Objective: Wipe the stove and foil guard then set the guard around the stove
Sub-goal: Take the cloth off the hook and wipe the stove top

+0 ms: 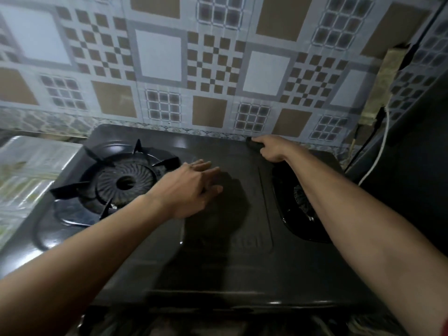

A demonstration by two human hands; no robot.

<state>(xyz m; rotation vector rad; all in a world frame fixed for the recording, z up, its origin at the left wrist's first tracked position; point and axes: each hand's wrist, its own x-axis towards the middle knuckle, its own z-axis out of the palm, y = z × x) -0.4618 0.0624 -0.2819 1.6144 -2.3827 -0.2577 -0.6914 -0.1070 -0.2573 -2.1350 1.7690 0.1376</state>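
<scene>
A black two-burner gas stove (pixel 242 263) fills the middle of the view. Its left burner (pixel 124 181) has a pronged pan support on it. My right forearm partly hides the right burner (pixel 299 202). My left hand (pixel 191 187) lies flat on the stove's centre panel, fingers apart and holding nothing. My right hand (pixel 271 147) is at the stove's back edge, closed around a small dark object (pixel 252 142) whose tip sticks out to the left; I cannot tell what it is. A shiny foil surface (pixel 31 170) lies to the left of the stove.
A wall with a checked tile pattern (pixel 218 69) rises right behind the stove. A dark tall surface (pixel 412 154) stands at the right, with a white cable (pixel 378 156) and a black cable running down beside it.
</scene>
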